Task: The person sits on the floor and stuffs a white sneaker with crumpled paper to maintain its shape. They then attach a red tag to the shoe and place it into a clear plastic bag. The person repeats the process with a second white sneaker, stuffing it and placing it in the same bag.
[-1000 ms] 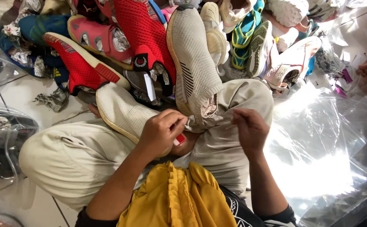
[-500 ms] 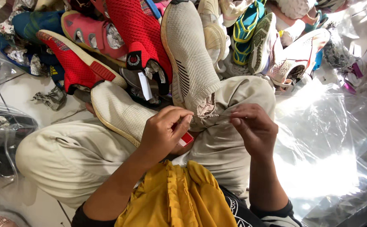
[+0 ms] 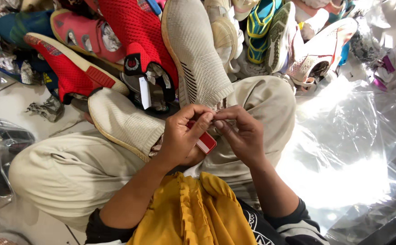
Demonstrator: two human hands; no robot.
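Both hands have drawn together: left hand (image 3: 182, 136) grips a red-white tag (image 3: 204, 141), right hand (image 3: 239, 134) pinches closed beside the beige knit shoe (image 3: 193, 54).

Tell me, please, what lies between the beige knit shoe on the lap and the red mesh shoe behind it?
In the head view, a white hang tag and dark shoe parts lie between the beige knit shoe and the red mesh shoe.
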